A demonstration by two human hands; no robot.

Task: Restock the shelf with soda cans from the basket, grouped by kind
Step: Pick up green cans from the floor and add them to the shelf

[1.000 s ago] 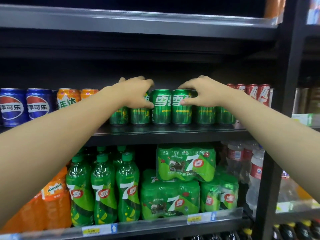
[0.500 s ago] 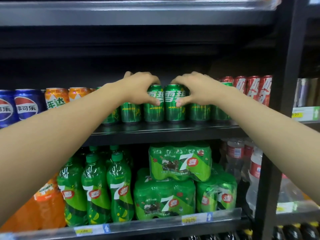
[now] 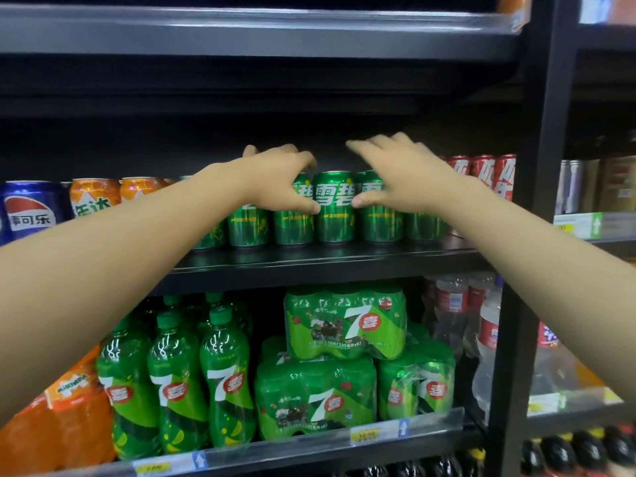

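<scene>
My left hand (image 3: 278, 182) curls over the row of green aluminium soda cans (image 3: 334, 208) on the black metal shelf (image 3: 327, 261), thumb pressed to one can's face at about ten o'clock from the middle can. My right hand (image 3: 399, 177) grips the neighbouring can at two o'clock, thumb on its front, fingers arched over the top. Orange cans (image 3: 93, 196) and a blue can (image 3: 31, 210) stand off at nine o'clock, red cans (image 3: 488, 173) at three.
</scene>
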